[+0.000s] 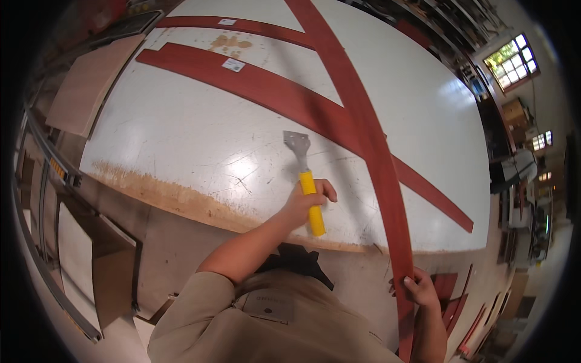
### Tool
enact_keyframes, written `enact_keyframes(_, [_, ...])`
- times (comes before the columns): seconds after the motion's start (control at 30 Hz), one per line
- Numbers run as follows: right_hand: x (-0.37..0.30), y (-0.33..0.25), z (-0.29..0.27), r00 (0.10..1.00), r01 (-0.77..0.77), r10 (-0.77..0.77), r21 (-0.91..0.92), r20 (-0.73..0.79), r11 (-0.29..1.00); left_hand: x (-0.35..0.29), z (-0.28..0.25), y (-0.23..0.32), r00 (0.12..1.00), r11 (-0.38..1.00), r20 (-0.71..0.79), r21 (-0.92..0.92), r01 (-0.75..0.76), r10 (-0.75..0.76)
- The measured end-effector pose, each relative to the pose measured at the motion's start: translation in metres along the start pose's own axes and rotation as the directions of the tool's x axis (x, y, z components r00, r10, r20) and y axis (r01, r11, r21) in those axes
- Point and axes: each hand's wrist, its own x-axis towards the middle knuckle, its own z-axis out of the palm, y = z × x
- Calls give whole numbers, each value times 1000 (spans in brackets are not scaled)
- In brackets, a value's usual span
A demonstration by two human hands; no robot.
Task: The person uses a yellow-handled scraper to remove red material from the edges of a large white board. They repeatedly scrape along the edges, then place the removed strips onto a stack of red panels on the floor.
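My left hand (302,204) is closed around the yellow handle of a scraper (310,181), whose flat metal blade points away from me over the white tabletop. At the right, my right hand (420,287) grips the near end of a long dark-red board (381,169), thumb on top. This board runs from beside my body across the table and lies over two other red boards. The wider red board (266,88) bears a white label (233,65). Farther back is a narrower red board (254,27), also with a label.
The white table (181,127) has a worn brown near edge and a stained patch at the back. A pinkish panel (94,85) stands at its left. More red pieces (448,296) lean low on the right. A person (517,166) is at the far right.
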Motion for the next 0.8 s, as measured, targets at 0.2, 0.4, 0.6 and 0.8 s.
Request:
enact_keyframes(0.2, [-13, 114, 113, 979, 107, -52, 281, -197, 954, -87, 31, -21, 963, 975, 173, -43, 218, -208])
enact_keyframes(0.4, [27, 132, 103, 906, 218, -90, 276, -413, 936, -130, 61, -58, 855, 902, 289, 106, 418, -430])
enact_keyframes(0.6, [92, 113, 5, 684, 240, -160, 12, -711, 971, -168, 129, -120, 745, 794, 279, 156, 587, -606])
enact_keyframes(0.8, [69, 103, 1, 561, 218, -352, -277, -749, 936, -196, 192, -163, 584, 606, 160, 178, 776, -796])
